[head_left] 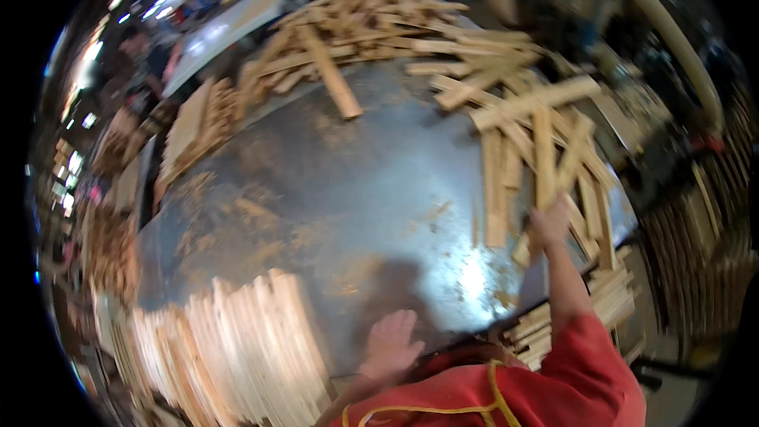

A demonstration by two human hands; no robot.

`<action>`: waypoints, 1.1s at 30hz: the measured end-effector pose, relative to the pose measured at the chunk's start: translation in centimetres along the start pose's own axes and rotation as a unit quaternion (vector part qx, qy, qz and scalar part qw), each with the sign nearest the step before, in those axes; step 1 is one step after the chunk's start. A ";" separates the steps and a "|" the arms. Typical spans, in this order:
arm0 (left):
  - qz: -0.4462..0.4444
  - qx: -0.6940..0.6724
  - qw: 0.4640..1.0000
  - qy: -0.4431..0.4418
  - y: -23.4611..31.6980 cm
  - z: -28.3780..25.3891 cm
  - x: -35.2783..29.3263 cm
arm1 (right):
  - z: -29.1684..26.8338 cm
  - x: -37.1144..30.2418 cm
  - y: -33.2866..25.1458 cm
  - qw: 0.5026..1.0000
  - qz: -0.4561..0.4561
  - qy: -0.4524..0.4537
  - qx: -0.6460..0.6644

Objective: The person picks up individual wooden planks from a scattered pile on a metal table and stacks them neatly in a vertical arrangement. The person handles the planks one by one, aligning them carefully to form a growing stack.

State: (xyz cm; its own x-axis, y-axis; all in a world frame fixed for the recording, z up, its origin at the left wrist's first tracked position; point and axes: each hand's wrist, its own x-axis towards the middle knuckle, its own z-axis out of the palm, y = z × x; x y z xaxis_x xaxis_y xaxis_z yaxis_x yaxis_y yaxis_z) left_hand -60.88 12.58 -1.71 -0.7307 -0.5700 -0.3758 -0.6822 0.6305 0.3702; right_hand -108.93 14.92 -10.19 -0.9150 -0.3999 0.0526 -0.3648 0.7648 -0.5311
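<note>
My right hand [551, 221] reaches out over the right side of a grey metal table [379, 166]. Its fingers close around the near end of a pale wooden slat [544, 146], which points away from me among several loose, crossing slats. Motion blurs the grip a little. Close to my body at the table's near edge, my left hand [391, 344] is held with fingers stretched out and nothing in it. To its left lies a row of pale wooden strips [253, 332], set side by side.
A large jumbled heap of slats [371, 20] covers the table's far end, one long board [330, 71] jutting toward me. Stacked wood [190, 130] stands along the left edge. More strips [538, 332] sit below the near right edge. A thick beige hose [672, 32] curves at the far right.
</note>
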 end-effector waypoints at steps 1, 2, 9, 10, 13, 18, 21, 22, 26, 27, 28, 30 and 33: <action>-0.006 -0.025 0.999 -0.022 0.4 0.0 0.8 | -0.4 -1.8 1.7 0.997 0.006 -0.036 0.068; -0.022 -0.054 0.997 -0.040 0.6 0.2 0.9 | -2.1 -5.8 -0.3 0.990 -0.044 -0.011 0.133; -0.085 -0.705 0.701 -0.067 -0.1 5.5 -0.1 | -3.9 -27.2 -7.7 0.848 0.028 -0.228 0.478; -0.122 -0.809 0.566 -0.095 0.1 5.1 -1.2 | -4.6 -29.6 -9.3 0.820 0.051 -0.259 0.507; -0.108 -0.766 0.634 0.015 -2.8 4.2 -6.0 | -3.5 -34.0 -10.2 0.720 0.049 -0.373 0.584; -0.129 -0.776 0.606 0.119 -5.1 3.3 -15.2 | -3.3 -39.7 -13.8 0.614 0.022 -0.470 0.634; -0.144 -0.783 0.578 0.180 -5.0 4.4 -19.2 | -2.7 -41.9 -14.7 0.602 -0.015 -0.508 0.616; -0.143 -0.790 0.565 0.193 -4.8 5.0 -20.2 | -2.4 -42.4 -14.8 0.605 -0.027 -0.516 0.606; -0.217 -0.735 0.560 0.314 -3.6 8.2 -22.0 | -2.3 -46.1 -15.6 0.663 0.026 -0.558 0.498; -0.233 -0.710 0.592 0.303 -4.0 8.2 -22.8 | -1.1 -46.8 -15.1 0.706 -0.016 -0.538 0.461; -0.239 -0.675 0.637 0.285 -4.5 9.0 -23.7 | 1.0 -47.4 -13.6 0.687 -0.001 -0.561 0.462; -0.239 -0.585 0.730 0.260 -5.3 10.2 -25.3 | 1.4 -48.2 -13.5 0.710 -0.071 -0.600 0.362; -0.208 -0.461 0.832 0.227 -5.7 11.6 -25.8 | 0.7 -49.6 -14.9 0.740 -0.098 -0.630 0.215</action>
State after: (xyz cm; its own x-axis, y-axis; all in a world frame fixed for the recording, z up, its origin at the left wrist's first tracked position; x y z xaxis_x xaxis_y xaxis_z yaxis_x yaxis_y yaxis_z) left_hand -37.82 29.83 -3.94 -0.2179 -0.9107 -0.3510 -0.4554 -0.2233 0.8618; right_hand -58.01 23.03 -5.51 0.1334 -0.8424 -0.5221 -0.1321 0.5070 -0.8518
